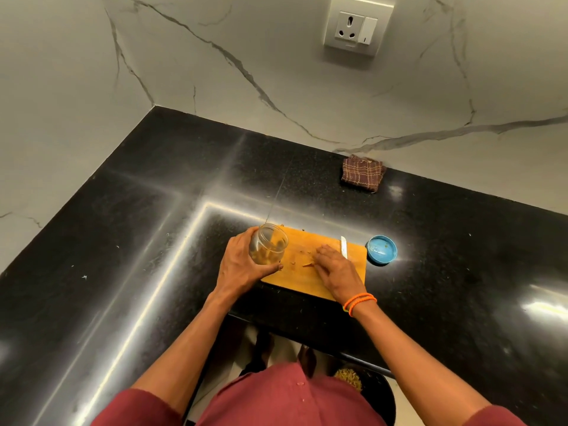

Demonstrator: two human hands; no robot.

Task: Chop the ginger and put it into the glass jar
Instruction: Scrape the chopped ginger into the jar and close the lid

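The left hand grips the glass jar, tilted with its mouth toward the right over the wooden board; chopped ginger lies inside. The right hand rests fingers-down on the board, pinching at ginger bits. A white knife lies just beyond. A blue lid sits open-side up on the black worktop. No writing is legible.

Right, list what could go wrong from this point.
1. The glass jar is tilted in the left hand at the cutting board edge; it could slip or spill the ginger inside.
2. The right hand gathers ginger pieces right beside the knife; fingers might brush the blade.
3. Small pieces could be pushed off onto the black counter.
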